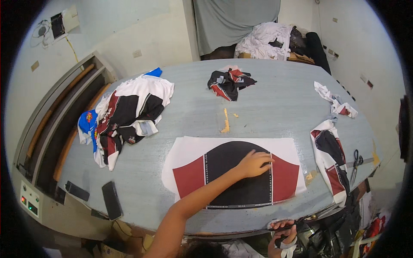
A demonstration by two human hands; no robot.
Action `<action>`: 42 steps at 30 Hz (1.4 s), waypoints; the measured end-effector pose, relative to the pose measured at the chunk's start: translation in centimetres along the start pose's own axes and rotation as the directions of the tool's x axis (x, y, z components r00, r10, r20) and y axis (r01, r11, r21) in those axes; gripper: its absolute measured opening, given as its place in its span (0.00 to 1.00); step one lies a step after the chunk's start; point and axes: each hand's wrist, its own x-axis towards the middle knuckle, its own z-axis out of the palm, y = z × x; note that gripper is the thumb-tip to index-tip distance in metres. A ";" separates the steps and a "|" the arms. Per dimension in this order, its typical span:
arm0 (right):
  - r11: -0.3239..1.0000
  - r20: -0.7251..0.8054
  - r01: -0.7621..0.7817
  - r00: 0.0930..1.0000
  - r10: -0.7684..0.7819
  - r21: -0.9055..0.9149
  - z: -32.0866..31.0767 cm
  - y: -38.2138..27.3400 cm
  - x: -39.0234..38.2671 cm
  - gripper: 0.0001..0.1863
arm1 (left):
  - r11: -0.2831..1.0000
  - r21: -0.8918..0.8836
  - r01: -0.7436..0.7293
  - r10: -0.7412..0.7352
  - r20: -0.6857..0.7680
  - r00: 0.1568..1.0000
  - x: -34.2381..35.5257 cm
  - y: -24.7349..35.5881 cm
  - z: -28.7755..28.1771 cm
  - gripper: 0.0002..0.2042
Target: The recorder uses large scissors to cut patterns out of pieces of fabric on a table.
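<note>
My left hand (257, 164) lies on a printed fabric panel (228, 172), its fingers spread near the panel's right-hand stripe. The panel is black in the middle, dark red at both sides, with a curved top and a white margin around it. It lies flat at the near side of the table. Below the table's near edge, my right hand (284, 230) is closed around the black handles of what look like scissors (301, 222). The blades point right, along the table edge. White cloth shows around my right wrist.
On the grey table (189, 112) lie a big fabric pile (133, 107) at left, a small black-red heap (231, 82) at the back, and cut pieces (330, 155) at right beside another pair of scissors (356, 165). A phone (112, 200) sits near left. A roller machine (60, 124) adjoins the table.
</note>
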 end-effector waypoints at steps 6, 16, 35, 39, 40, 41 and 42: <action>0.972 0.161 -0.210 0.968 0.193 0.101 0.3 -0.1 -1.1 0.16 | 0.798 0.228 0.558 -0.406 -0.481 0.777 -11.6 -2.3 -4.0 0.20; 0.974 0.279 -0.216 0.941 0.189 0.070 2.1 0.3 -1.7 0.18 | 0.343 -0.022 0.939 -0.814 -0.506 0.285 -26.5 -5.2 -10.7 0.27; 0.956 0.274 -0.164 0.934 0.230 -0.242 3.1 -0.1 0.3 0.23 | 0.630 -0.160 0.760 -0.557 -0.775 0.299 -28.8 -3.0 -7.5 0.25; 0.828 0.401 -0.558 0.748 0.529 -0.051 3.3 -3.8 2.7 0.35 | 0.707 0.121 0.697 -0.316 -0.827 0.465 -24.1 -0.9 -6.7 0.19; 0.740 0.391 -0.673 0.683 0.616 0.010 3.0 -4.7 2.8 0.37 | 0.807 0.125 0.577 -0.283 -0.776 0.564 -22.7 0.2 -6.6 0.12; 0.635 0.384 -0.769 0.610 0.693 0.077 3.3 -5.5 2.7 0.40 | 0.820 0.120 0.559 -0.286 -0.760 0.583 -21.2 1.1 -6.1 0.12; 0.693 0.207 -0.714 0.666 0.717 -0.102 4.3 -6.2 1.8 0.39 | 0.874 0.146 0.464 -0.278 -0.634 0.722 -19.7 1.9 -5.6 0.12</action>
